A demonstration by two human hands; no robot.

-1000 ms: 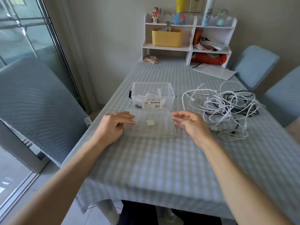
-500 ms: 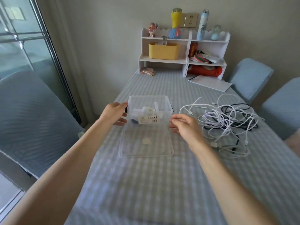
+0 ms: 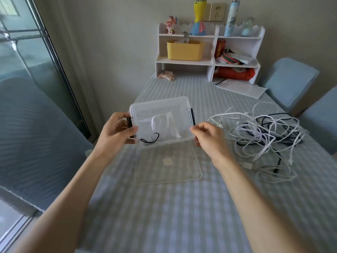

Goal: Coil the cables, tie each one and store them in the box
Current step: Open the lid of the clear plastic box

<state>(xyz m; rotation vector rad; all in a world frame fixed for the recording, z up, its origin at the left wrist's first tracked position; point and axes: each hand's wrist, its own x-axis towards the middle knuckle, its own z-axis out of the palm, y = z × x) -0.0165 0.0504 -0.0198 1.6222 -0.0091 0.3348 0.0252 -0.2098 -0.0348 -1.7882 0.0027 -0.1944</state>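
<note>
Your left hand (image 3: pixel 116 133) and right hand (image 3: pixel 207 137) grip the clear box (image 3: pixel 161 115) by its ends, apparently tilted above the lid (image 3: pixel 169 166); tangled cables (image 3: pixel 262 137) lie just right.

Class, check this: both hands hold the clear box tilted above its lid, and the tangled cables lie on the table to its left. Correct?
Not quite. The head view shows the tangled cables on the table to the right of the clear box, not left. Both the left hand and right hand do hold it above the lid.
</note>
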